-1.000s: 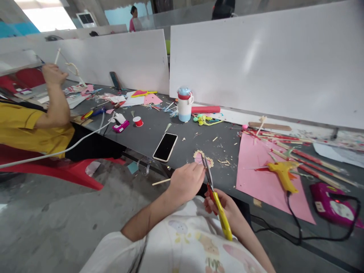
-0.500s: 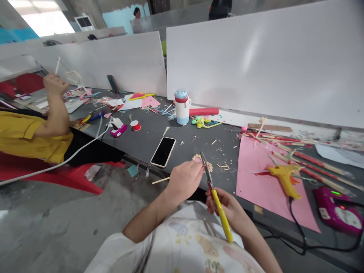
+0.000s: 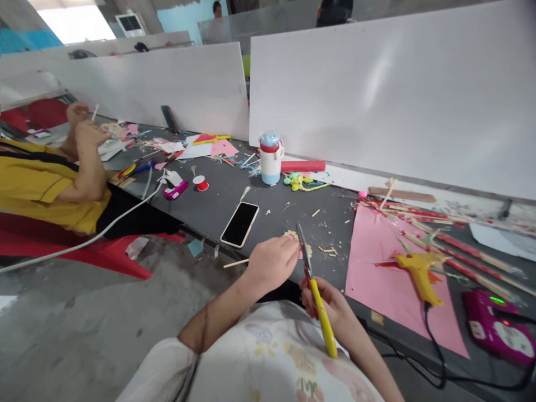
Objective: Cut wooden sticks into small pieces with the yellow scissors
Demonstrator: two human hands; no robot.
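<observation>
My left hand (image 3: 272, 263) is closed on a small pink paper piece edged with pale wooden bits (image 3: 309, 249), mostly hidden behind the fingers. A thin wooden stick (image 3: 236, 263) juts out to the left from behind this hand. In my right hand (image 3: 324, 298) are scissors (image 3: 321, 318) with one yellow and one red handle. Their blades point away from me, across the edged piece at my left fingertips. From this angle I cannot tell whether the blades touch it.
Left of my hands lies a phone (image 3: 240, 224); behind it stands a bottle (image 3: 270, 162). To the right, a yellow glue gun (image 3: 421, 273) rests on pink paper (image 3: 368, 262), near a purple power strip (image 3: 498, 326). A co-worker in a yellow top (image 3: 46, 187) sits at left.
The view has shifted slightly. My hands and the scissors keep nearly the same pose at the edged piece. The co-worker's raised hand has come down, and a second hand now shows.
</observation>
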